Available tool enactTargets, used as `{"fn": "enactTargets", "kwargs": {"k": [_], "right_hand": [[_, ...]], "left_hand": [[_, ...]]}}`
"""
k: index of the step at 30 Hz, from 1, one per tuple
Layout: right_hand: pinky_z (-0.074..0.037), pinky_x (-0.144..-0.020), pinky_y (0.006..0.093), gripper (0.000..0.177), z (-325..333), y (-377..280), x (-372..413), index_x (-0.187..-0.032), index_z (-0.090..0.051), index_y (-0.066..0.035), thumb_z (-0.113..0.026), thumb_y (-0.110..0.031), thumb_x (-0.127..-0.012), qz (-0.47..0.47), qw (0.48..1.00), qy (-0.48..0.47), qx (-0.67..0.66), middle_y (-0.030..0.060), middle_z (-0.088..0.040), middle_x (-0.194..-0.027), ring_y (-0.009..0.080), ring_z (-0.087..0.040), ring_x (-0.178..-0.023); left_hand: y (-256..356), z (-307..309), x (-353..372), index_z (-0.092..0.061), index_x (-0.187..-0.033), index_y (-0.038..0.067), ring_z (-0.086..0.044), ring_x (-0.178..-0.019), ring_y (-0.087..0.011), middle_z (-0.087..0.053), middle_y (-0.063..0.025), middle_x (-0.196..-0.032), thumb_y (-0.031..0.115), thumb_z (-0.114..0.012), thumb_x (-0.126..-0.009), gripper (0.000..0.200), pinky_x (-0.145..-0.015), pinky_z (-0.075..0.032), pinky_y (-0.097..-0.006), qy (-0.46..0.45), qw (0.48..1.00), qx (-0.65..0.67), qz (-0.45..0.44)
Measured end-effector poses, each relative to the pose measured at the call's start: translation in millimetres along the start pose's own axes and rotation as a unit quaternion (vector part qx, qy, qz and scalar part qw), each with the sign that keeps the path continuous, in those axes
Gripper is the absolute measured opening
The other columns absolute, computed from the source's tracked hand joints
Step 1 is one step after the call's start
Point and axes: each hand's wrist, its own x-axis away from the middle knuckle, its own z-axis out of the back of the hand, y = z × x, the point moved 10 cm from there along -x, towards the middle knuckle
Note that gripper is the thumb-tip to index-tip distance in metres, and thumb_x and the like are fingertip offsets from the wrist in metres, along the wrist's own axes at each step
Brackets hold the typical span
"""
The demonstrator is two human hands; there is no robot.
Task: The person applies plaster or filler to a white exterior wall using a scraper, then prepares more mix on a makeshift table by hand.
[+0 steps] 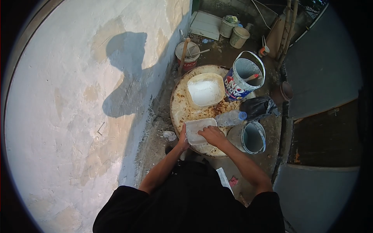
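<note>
Over the near edge of a round, rust-stained table top [179, 110], my left hand [183, 139] grips a translucent plastic container [193, 131] by its left side. My right hand [212, 135] is at the container's right side, its fingers bent down into it. Whatever those fingers hold, if anything, is hidden. Just beyond lies a square plastic tub [204, 90] with white material inside. A clear plastic bottle [229, 118] with a blue cap rests on its side by my right hand.
A printed paint bucket [236, 84] holding a red-tipped brush stands at the table's far right. Near it are a black plastic bag [259, 108] and a grey bucket [254, 137]. A bucket with sticks [187, 58] stands by the plastered wall [66, 97] on the left.
</note>
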Motion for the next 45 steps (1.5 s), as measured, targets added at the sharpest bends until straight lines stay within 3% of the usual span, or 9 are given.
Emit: {"fn": "enactTargets", "kwargs": {"k": [8,14,17,21,30,33,37,40,45], "right_hand": [[-0.051,-0.082,0.0430,0.030,22.2,18.6,-11.5,-0.113,-0.061,-0.017,-0.050,-0.008,-0.087,-0.085,0.996,0.024,0.016,0.0106,-0.064,-0.099,0.0319,-0.062,-0.099],[-0.052,-0.083,0.0422,0.030,-6.7,-9.0,-12.7,-0.113,-0.060,-0.018,-0.049,-0.008,-0.088,0.031,0.999,0.010,0.037,0.0101,-0.063,-0.100,0.0312,-0.062,-0.098],[-0.052,-0.083,0.0424,0.029,4.5,-7.4,-1.0,-0.112,-0.060,-0.018,-0.048,-0.007,-0.088,0.024,0.999,-0.028,0.018,0.0100,-0.063,-0.100,0.0317,-0.062,-0.098],[-0.051,-0.083,0.0444,0.029,19.1,18.4,-9.6,-0.110,-0.061,-0.017,-0.049,-0.007,-0.086,-0.040,0.999,0.012,0.015,0.0091,-0.063,-0.100,0.0326,-0.061,-0.099],[-0.053,-0.081,0.0409,0.028,-1.8,-19.4,-3.2,-0.110,-0.061,-0.017,-0.051,-0.007,-0.086,0.080,0.996,0.015,0.038,0.0081,-0.063,-0.097,0.0296,-0.062,-0.098],[-0.053,-0.081,0.0412,0.028,5.2,-10.4,-1.2,-0.110,-0.061,-0.018,-0.050,-0.008,-0.087,0.047,0.998,-0.031,0.038,0.0078,-0.063,-0.097,0.0294,-0.062,-0.098],[-0.051,-0.081,0.0398,0.021,22.7,9.8,-13.2,-0.106,-0.061,-0.018,-0.049,-0.015,-0.089,-0.009,0.996,0.073,0.041,0.0085,-0.062,-0.095,0.0294,-0.062,-0.098],[-0.052,-0.080,0.0398,0.018,10.3,-12.5,-24.5,-0.103,-0.060,-0.018,-0.049,-0.015,-0.088,0.061,0.992,0.087,0.072,0.0076,-0.062,-0.095,0.0283,-0.062,-0.099],[-0.053,-0.081,0.0413,0.025,-5.6,-24.7,-4.5,-0.109,-0.061,-0.018,-0.050,-0.011,-0.087,0.113,0.992,-0.008,0.063,0.0051,-0.063,-0.101,0.0277,-0.061,-0.101]], "left_hand": [[-0.9,9.1,-3.7,-0.042,-0.138,0.004,-0.057,-0.117,-0.0285,-0.057,-0.0150,-0.129,0.057,-0.034,-0.099,0.066,-0.102,-0.045,-0.0420,0.030,0.999,-0.022,-0.015],[2.2,5.0,-2.2,-0.041,-0.139,0.003,-0.056,-0.118,-0.0283,-0.054,-0.0147,-0.133,0.057,-0.033,-0.099,0.067,-0.104,-0.043,-0.0408,0.009,1.000,-0.017,-0.021],[0.9,4.9,-1.5,-0.041,-0.139,0.003,-0.056,-0.119,-0.0285,-0.053,-0.0149,-0.134,0.058,-0.033,-0.099,0.068,-0.104,-0.042,-0.0406,0.005,1.000,-0.021,-0.013],[-2.2,8.4,-4.0,-0.042,-0.139,0.003,-0.055,-0.119,-0.0286,-0.054,-0.0150,-0.134,0.058,-0.032,-0.099,0.069,-0.104,-0.042,-0.0407,0.006,1.000,-0.018,-0.013],[-2.2,12.7,-5.6,-0.044,-0.138,0.004,-0.058,-0.116,-0.0285,-0.057,-0.0148,-0.129,0.060,-0.032,-0.098,0.069,-0.101,-0.045,-0.0416,0.003,0.999,-0.032,-0.017],[-1.3,10.7,-2.9,-0.044,-0.138,0.004,-0.058,-0.116,-0.0282,-0.057,-0.0144,-0.128,0.061,-0.032,-0.098,0.070,-0.101,-0.044,-0.0415,0.002,0.999,-0.035,-0.014],[-0.5,4.5,-2.4,-0.044,-0.138,0.005,-0.058,-0.115,-0.0280,-0.058,-0.0135,-0.128,0.061,-0.033,-0.097,0.071,-0.101,-0.044,-0.0413,-0.005,1.000,-0.020,-0.019],[0.4,5.3,0.7,-0.044,-0.138,0.005,-0.058,-0.116,-0.0282,-0.057,-0.0133,-0.129,0.060,-0.034,-0.098,0.070,-0.101,-0.045,-0.0414,0.014,1.000,-0.007,-0.015],[-1.2,13.0,-2.8,-0.042,-0.139,0.004,-0.056,-0.117,-0.0288,-0.056,-0.0145,-0.130,0.059,-0.033,-0.098,0.069,-0.103,-0.044,-0.0414,-0.007,0.999,-0.033,-0.017]]}}
